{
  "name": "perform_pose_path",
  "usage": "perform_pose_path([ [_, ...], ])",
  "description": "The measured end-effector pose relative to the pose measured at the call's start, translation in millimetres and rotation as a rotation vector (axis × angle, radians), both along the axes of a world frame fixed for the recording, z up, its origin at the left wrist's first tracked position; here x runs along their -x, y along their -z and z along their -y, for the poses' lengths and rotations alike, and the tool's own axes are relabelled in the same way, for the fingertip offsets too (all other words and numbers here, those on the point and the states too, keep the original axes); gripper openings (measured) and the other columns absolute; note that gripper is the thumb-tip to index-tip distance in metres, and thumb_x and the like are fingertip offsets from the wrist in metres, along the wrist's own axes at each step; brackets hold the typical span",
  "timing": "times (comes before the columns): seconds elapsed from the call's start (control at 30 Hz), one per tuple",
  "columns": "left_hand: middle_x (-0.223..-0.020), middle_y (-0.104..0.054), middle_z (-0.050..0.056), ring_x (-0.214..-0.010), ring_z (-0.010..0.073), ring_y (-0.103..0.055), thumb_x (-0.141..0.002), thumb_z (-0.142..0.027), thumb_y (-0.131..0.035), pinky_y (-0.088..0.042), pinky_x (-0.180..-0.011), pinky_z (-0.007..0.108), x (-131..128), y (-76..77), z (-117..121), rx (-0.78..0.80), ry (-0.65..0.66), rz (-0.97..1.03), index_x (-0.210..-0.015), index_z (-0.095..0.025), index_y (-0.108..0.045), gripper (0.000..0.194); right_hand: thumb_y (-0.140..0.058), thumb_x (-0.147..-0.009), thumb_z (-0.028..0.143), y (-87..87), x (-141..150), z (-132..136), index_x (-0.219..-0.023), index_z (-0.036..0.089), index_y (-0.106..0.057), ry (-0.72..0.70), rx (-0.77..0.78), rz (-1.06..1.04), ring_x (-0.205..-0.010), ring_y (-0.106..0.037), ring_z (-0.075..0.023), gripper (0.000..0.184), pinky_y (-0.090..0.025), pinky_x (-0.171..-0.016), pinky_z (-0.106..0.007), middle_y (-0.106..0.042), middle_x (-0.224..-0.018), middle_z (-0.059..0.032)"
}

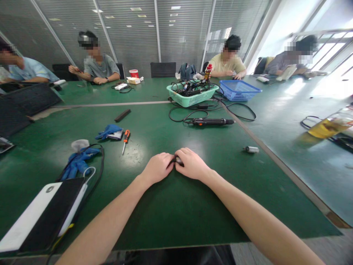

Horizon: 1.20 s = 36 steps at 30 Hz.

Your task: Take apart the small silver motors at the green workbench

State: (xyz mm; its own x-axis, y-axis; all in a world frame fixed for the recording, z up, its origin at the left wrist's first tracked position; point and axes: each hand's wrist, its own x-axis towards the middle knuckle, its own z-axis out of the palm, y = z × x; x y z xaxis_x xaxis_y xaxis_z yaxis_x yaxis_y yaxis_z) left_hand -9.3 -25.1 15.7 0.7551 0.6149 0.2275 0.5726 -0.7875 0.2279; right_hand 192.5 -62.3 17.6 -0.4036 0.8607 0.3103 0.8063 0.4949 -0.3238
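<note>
Over the green table my left hand [159, 167] and my right hand [192, 163] meet, fingers curled and fingertips nearly touching. Between them sits a small silver and black part [179, 160], mostly covered by the fingers, so its kind is unclear. The right fingers wrap its silver end, while the left fingers pinch its dark end. Off to the right lies a small silver cylinder [251, 149] with a thin tip, like a little motor. An orange and black screwdriver [126, 137] rests to the left of my hands.
Beyond my hands lies a black electric screwdriver [211, 122] with a looping cable. Behind it stand a green basket [193, 97] of tools and a blue basket [239, 92]. At left are blue gloves [78, 163] and a black and white device [45, 213]. Several people sit around the table.
</note>
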Motion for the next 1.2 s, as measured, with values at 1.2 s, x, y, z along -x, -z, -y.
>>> perform_pose_path([
  [1.2,-0.095,-0.067,0.007,-0.089,0.0217,-0.062,-0.096,-0.021,-0.051,-0.05,-0.079,0.034,-0.1,-1.2,1.3,-0.007,0.001,0.006,-0.105,-0.017,-0.063,0.015,-0.058,-0.089,0.023,-0.1,-0.4,-0.7,-0.103,0.019,-0.058,-0.008,-0.005,0.004,-0.097,-0.056,-0.0232,0.014,-0.045,-0.09,-0.035,-0.065,-0.1,-0.008],
])
